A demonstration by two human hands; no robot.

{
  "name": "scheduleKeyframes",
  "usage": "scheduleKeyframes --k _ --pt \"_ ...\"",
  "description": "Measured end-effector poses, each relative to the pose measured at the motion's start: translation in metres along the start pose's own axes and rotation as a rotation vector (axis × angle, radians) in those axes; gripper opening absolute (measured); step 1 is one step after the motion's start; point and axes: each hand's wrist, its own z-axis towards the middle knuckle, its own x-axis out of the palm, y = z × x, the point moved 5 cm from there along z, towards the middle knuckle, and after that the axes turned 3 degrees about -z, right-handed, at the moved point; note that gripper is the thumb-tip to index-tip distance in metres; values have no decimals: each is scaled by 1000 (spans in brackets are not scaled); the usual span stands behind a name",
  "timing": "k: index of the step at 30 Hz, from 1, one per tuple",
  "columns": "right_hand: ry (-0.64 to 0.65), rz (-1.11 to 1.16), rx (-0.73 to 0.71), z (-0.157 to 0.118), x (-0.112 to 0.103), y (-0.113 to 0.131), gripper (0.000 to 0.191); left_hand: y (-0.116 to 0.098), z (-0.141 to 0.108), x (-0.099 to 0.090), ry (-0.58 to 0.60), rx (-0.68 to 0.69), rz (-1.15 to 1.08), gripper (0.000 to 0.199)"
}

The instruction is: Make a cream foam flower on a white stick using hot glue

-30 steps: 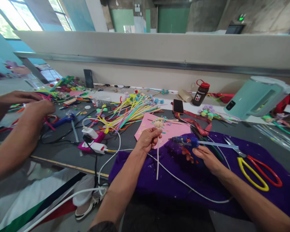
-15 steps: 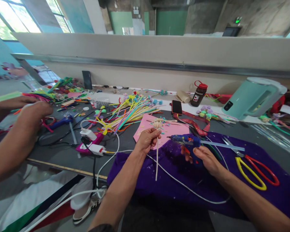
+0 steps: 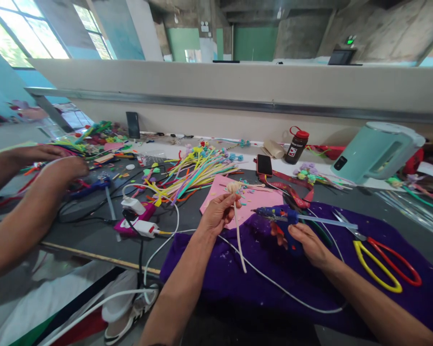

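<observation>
Between the pinched fingers of my left hand [image 3: 221, 211] is a cream flower [image 3: 233, 188] with a pale stem [image 3: 240, 242] hanging down. A blue glue gun [image 3: 278, 215] is gripped in my right hand [image 3: 303, 238], its nozzle pointing left toward the flower but apart from it. A clear glue stick [image 3: 326, 221] sticks out of the gun's back. Beneath the flower lies a pink sheet [image 3: 211, 198] with small scraps on it. Purple cloth [image 3: 245, 288] covers the table's front below both hands.
Scissors [image 3: 378, 262] lie on the cloth at the right. A pile of coloured stems [image 3: 195, 178], a power strip [image 3: 135, 225], a phone [image 3: 264, 165], a bottle [image 3: 296, 145] and a kettle [image 3: 377, 153] stand around. At the left, another person's hands [image 3: 63, 168] work over the table.
The stem's lower end has swung right. My hands hold the same things in nearly the same places. The other person's hands have shifted slightly right, and the view has tilted a little.
</observation>
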Motion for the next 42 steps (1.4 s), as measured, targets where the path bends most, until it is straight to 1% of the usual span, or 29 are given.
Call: scheduleKeyframes --k 3,8,13,15,18,22,25,28,31,34,38,42 --pt "4 -18 -3 0 0 0 39 -2 -1 2 41 -2 -49 28" --pt "2 -41 -4 1 0 1 40 1 0 0 54 -32 -56 30" --pt "-64 -35 9 -1 -2 7 41 9 4 -2 73 -71 -33 29" --pt "-76 -21 -9 -2 -2 10 39 13 5 -3 73 -86 -23 29" --pt "-61 -5 -43 -3 -1 11 36 16 7 -2 63 -91 -17 29" --pt "-66 -61 -22 -2 -4 5 36 16 8 -1 58 -102 -34 26" --pt "-125 -265 -28 -1 -9 5 31 9 7 -2 60 -88 -60 22" --pt "-152 -612 -115 -1 -8 12 22 0 7 -7 14 -50 -79 19" --pt "-69 -957 -222 0 1 13 23 -4 7 -10 -15 -45 -75 20" --pt "-4 -1211 -241 2 8 5 28 -3 6 -10 -14 -29 -47 22" --pt "3 -1393 -194 4 10 -2 29 -3 5 -8 9 14 -30 24" --pt "14 -1459 -188 3 14 -2 29 -3 5 -6 61 -14 -101 24"
